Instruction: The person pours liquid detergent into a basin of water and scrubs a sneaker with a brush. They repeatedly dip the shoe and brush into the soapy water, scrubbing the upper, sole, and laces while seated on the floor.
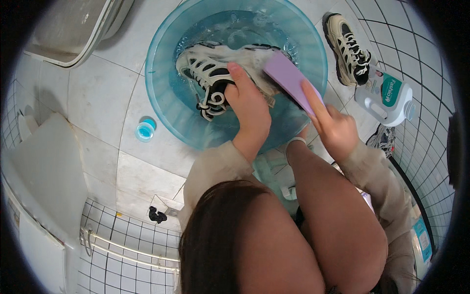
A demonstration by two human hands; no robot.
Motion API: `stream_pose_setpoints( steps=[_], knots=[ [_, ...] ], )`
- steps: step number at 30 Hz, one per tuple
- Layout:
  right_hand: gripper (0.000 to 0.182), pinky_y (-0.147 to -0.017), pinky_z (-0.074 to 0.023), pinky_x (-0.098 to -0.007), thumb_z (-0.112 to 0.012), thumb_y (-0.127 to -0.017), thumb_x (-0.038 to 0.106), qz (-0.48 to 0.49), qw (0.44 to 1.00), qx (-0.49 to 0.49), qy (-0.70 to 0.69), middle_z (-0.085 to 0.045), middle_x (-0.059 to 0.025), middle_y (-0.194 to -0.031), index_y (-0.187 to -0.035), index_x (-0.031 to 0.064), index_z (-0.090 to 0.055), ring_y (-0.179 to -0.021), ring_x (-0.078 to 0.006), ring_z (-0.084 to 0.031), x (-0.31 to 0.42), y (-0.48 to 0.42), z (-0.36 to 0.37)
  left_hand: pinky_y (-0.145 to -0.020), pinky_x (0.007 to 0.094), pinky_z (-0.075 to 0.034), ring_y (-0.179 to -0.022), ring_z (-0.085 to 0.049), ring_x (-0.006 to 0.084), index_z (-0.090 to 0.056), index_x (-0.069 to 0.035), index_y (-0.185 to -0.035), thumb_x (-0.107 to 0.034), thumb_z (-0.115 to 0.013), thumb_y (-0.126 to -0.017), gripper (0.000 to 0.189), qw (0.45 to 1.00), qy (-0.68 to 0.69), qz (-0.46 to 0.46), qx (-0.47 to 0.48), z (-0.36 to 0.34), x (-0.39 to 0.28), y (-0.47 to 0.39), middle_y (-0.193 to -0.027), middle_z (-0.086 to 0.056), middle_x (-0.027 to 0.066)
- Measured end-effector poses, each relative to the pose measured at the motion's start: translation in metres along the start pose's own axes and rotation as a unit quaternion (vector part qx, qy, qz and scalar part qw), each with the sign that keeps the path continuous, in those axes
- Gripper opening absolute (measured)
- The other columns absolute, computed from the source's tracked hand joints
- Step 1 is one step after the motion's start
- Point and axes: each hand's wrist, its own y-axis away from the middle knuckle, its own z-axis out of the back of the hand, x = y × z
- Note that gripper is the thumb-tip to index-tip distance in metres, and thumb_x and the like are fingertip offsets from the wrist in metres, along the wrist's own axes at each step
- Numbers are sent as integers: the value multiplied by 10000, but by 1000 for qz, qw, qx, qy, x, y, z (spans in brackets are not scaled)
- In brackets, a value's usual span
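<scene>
My left hand (251, 110) grips a white-and-black sneaker (207, 60) at its ankle opening, with the thumb on the outside of the upper. The shoe lies tilted on its side over water in a translucent blue plastic basin (158, 106), its laces hanging loose. My right hand (334, 128) holds a purple scrubbing brush (290, 77), index finger stretched along its back. The brush's dark bristles face the sole side of the shoe, where white suds show. Bubbles float on the water near the far rim. The bristle tips are mostly hidden by the brush's back.
A second sneaker (347, 49) lies right of the basin, beside a white detergent jug (385, 95) without a visible cap. A small cup of blue liquid (145, 130) stands on the tiles at left. A large whitish tub (73, 33) is at upper left, and another shoe (383, 139) by the right wall.
</scene>
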Motion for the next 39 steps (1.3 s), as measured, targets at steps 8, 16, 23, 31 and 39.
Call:
stream_pose_setpoints(
  steps=[8,16,23,31,39],
  knots=[
    [608,-341,-398,-352,-557,-776,163,52,998,-23,17,-479,-106,-557,-1325,245,-310,-384,-256,-491,0,-18,10,-734,310,-468,-880,-558,193,-461,34,-1063,-369,-377,-911,438,995,91,41,12,10,-8,-3,-1008,-546,97],
    [599,-449,-430,-359,-552,-793,143,-20,999,-25,8,-527,-88,-642,-1325,233,-294,-490,-283,-511,16,-56,16,-874,375,-406,-1046,-489,246,-377,-25,-1205,-419,-302,-917,494,988,131,68,43,8,-20,-2,-1165,-474,100],
    [593,-404,-417,-317,-580,-767,143,30,998,-53,-7,-483,-68,-621,-1309,197,-345,-458,-238,-497,23,-57,17,-883,357,-399,-1065,-479,238,-350,-29,-1232,-412,-299,-919,496,988,139,59,22,6,-22,1,-1188,-460,101],
    [650,-337,-406,-331,-480,-710,90,99,994,-18,-46,-451,-73,-615,-1322,247,-327,-379,-216,-483,-2,11,8,-898,354,-386,-1076,-470,231,-365,-62,-1236,-417,-257,-923,485,984,157,77,25,27,-34,11,-1190,-464,84],
    [598,-381,-400,-328,-552,-738,132,107,994,0,5,-440,-56,-620,-1303,179,-362,-449,-208,-477,30,-38,21,-873,357,-404,-1037,-490,226,-409,-66,-1179,-415,-261,-920,459,980,167,109,-12,25,-44,5,-1135,-494,75]
  ],
)
